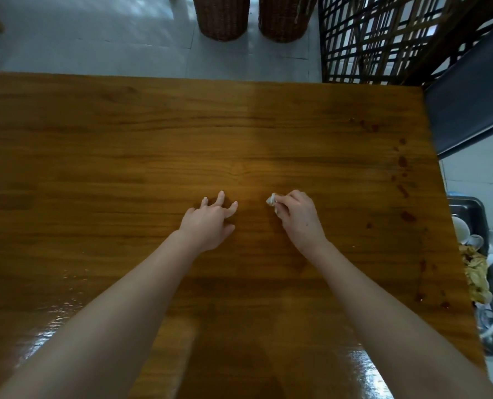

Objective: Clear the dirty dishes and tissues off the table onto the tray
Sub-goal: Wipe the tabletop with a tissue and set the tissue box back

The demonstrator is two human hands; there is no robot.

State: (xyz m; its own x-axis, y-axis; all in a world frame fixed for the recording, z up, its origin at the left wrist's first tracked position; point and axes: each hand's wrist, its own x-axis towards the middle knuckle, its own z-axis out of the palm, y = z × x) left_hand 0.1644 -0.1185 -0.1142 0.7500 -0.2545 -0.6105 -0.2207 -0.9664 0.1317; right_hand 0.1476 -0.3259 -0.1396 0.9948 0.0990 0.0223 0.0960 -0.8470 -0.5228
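Note:
My right hand (298, 217) pinches a small crumpled white tissue (271, 200) just above the wooden table (124, 156), near its middle. My left hand (210, 218) lies beside it to the left, fingers spread and resting on the tabletop, holding nothing. A dark tray (469, 208) sits lower than the table past its right edge. It holds white bowls (460, 228), food scraps (476, 276) and other dishes, partly hidden by the table edge.
Dark sauce spots (403, 162) run along the table's right side. A dark chair seat (469, 110) and a lattice screen (383, 38) stand at the far right. Two woven baskets (222, 15) stand on the pale floor beyond the table.

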